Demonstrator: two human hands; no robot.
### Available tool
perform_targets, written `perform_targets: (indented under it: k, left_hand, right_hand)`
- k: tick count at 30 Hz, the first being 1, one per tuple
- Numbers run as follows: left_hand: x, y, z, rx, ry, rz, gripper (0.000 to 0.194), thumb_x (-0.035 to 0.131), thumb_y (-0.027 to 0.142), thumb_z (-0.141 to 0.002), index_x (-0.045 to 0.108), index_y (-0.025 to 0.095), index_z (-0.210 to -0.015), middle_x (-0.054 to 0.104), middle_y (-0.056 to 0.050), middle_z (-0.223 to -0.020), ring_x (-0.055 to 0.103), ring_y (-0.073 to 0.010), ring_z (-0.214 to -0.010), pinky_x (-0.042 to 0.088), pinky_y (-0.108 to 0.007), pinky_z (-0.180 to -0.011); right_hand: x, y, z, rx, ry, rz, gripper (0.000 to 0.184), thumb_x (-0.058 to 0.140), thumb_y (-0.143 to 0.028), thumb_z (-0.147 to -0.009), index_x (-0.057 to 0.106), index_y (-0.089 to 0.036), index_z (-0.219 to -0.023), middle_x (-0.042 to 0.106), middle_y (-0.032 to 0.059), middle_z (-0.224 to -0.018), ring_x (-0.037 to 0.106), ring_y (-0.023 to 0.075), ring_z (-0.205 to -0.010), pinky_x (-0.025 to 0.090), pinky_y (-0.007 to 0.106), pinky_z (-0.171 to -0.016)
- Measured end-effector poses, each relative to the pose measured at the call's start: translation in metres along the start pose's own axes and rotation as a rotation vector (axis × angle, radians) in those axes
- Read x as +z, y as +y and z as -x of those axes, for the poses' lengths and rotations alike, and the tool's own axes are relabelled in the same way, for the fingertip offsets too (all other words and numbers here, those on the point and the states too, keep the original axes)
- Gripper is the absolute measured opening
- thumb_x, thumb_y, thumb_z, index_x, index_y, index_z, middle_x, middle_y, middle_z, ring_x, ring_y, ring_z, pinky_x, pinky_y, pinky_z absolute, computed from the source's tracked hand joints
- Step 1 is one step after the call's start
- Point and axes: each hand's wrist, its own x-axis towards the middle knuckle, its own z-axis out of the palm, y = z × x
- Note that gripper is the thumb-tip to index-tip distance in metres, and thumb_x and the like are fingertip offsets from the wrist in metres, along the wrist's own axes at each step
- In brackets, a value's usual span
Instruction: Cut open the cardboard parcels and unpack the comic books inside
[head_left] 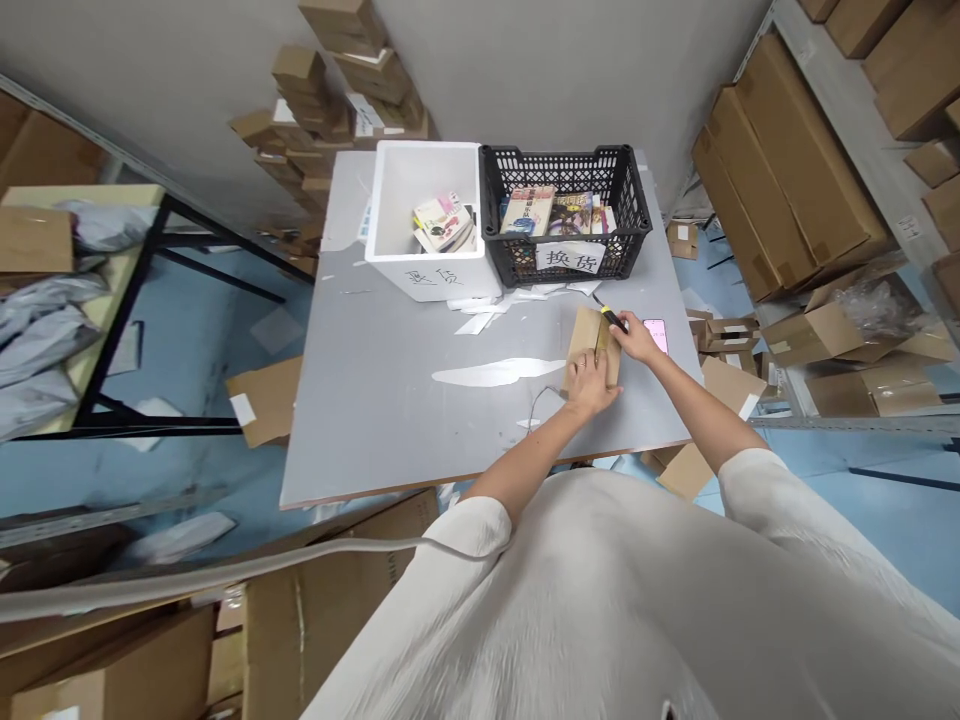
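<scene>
A small brown cardboard box point(582, 326) lies on the grey table, near its right side. My left hand point(589, 384) rests on the near part of the box, its fingers stretched out over the cardboard. My right hand point(637, 340) is closed around a black and yellow utility knife point(613, 319) at the box's right edge. The knife's tip points away to the upper left, and part of its handle is hidden in my fingers. Just right of that hand, a phone point(655, 334) with a lit pink screen lies on the table.
A white foam bin point(427, 262) and a black plastic crate point(637, 225), both with books, stand at the table's point(360, 400) back. Paper scraps point(480, 318) lie before them. Shelves with cartons point(802, 170) flank the right; a thin cord point(534, 405) lies by my left hand.
</scene>
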Motion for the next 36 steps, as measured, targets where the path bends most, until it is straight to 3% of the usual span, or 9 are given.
perform_targets:
  k: [3,6,13,19,25,29,32,36]
  left_hand:
    - [0.006,0.004,0.001,-0.015,-0.044,-0.016,0.097,0.082,0.049,-0.096,0.037,0.022,-0.177,0.036,-0.024,-0.181,0.039,-0.0456,-0.160,0.033,-0.060,-0.129]
    - [0.004,-0.002,0.001,0.027,-0.087,-0.010,0.093,0.081,0.039,-0.095,0.037,0.022,-0.176,0.035,-0.025,-0.181,0.037,-0.0438,-0.162,0.034,-0.059,-0.128]
    - [-0.004,-0.018,0.008,0.161,-0.169,-0.040,0.102,0.089,0.020,-0.083,0.037,0.027,-0.170,0.040,-0.023,-0.171,0.042,-0.0413,-0.156,0.036,-0.055,-0.124]
    - [-0.014,-0.041,0.016,0.190,-0.193,-0.090,0.104,0.085,0.006,-0.077,0.040,0.031,-0.167,0.037,-0.022,-0.175,0.038,-0.0424,-0.161,0.035,-0.058,-0.126]
    - [-0.033,-0.086,0.038,0.217,-0.180,-0.117,0.102,0.078,0.013,-0.083,0.034,0.031,-0.173,0.048,-0.020,-0.170,0.045,-0.0419,-0.157,0.034,-0.058,-0.127]
    - [-0.039,-0.109,0.049,0.135,-0.144,-0.101,0.088,0.081,0.031,-0.093,0.040,0.026,-0.170,0.055,-0.022,-0.160,0.049,-0.0440,-0.151,0.035,-0.058,-0.127]
    - [-0.042,-0.119,0.051,0.074,-0.129,-0.102,0.079,0.085,0.041,-0.094,0.049,0.026,-0.162,0.059,-0.021,-0.153,0.052,-0.0439,-0.147,0.037,-0.056,-0.125]
    - [-0.044,-0.123,0.052,0.039,-0.118,-0.110,0.069,0.088,0.042,-0.092,0.057,0.025,-0.151,0.057,-0.020,-0.153,0.052,-0.0435,-0.146,0.040,-0.056,-0.123]
  right_hand:
    - [0.000,-0.008,-0.017,0.021,-0.093,0.088,0.040,0.059,-0.051,-0.101,0.066,-0.024,-0.129,0.079,0.0134,-0.132,0.071,0.0358,-0.122,0.054,0.057,-0.116]
    - [0.000,-0.007,-0.017,0.023,-0.105,0.177,0.040,0.060,-0.050,-0.101,0.067,-0.023,-0.129,0.079,0.0154,-0.132,0.071,0.0367,-0.122,0.055,0.055,-0.114]
    - [-0.012,0.012,0.020,0.080,-0.087,0.209,0.045,0.059,-0.054,-0.102,0.065,-0.023,-0.134,0.082,0.0165,-0.130,0.075,0.0388,-0.121,0.059,0.051,-0.106]
    - [-0.010,0.010,0.043,0.120,-0.072,0.151,0.045,0.061,-0.061,-0.101,0.065,-0.028,-0.131,0.084,0.0128,-0.124,0.078,0.0391,-0.114,0.061,0.052,-0.100]
    - [0.013,-0.003,0.068,0.120,-0.119,0.054,0.038,0.057,-0.058,-0.101,0.062,-0.028,-0.125,0.084,0.0074,-0.105,0.077,0.0317,-0.092,0.061,0.044,-0.086]
    - [0.037,-0.014,0.090,0.120,-0.202,-0.086,0.036,0.058,-0.060,-0.101,0.060,-0.030,-0.120,0.082,0.0010,-0.092,0.072,0.0252,-0.080,0.058,0.037,-0.076]
    - [0.050,-0.020,0.101,0.155,-0.276,-0.201,0.039,0.061,-0.064,-0.101,0.057,-0.031,-0.119,0.084,0.0009,-0.096,0.072,0.0236,-0.079,0.058,0.035,-0.074]
    - [0.048,-0.020,0.101,0.166,-0.314,-0.317,0.043,0.069,-0.066,-0.098,0.056,-0.029,-0.116,0.085,0.0050,-0.105,0.079,0.0246,-0.094,0.061,0.038,-0.085]
